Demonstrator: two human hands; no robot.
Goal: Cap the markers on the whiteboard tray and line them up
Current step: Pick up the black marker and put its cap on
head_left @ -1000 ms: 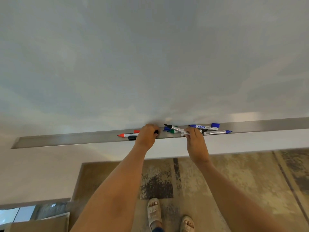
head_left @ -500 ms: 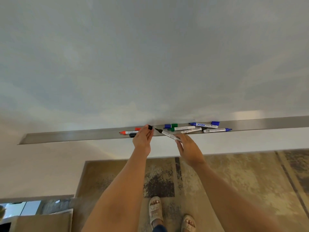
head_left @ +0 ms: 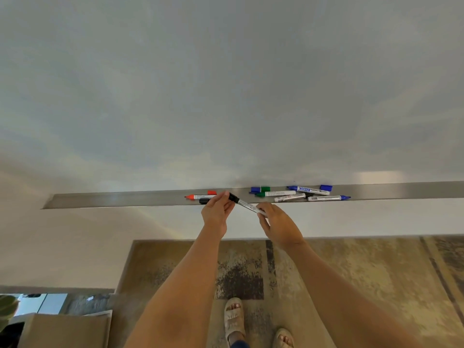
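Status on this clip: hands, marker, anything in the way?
Left hand pinching black cap onto marker. Right hand gripping the barrel. Other markers lie loose in tray; nothing blocking.

Capping a black marker in front of the whiteboard tray (head_left: pixel 125 198).
The left hand (head_left: pixel 216 211) pinches the black cap (head_left: pixel 233 197) on the marker (head_left: pixel 248 205); the right hand (head_left: pixel 278 226) holds its barrel. Other markers (head_left: pixel 288 194) lie in the tray behind.
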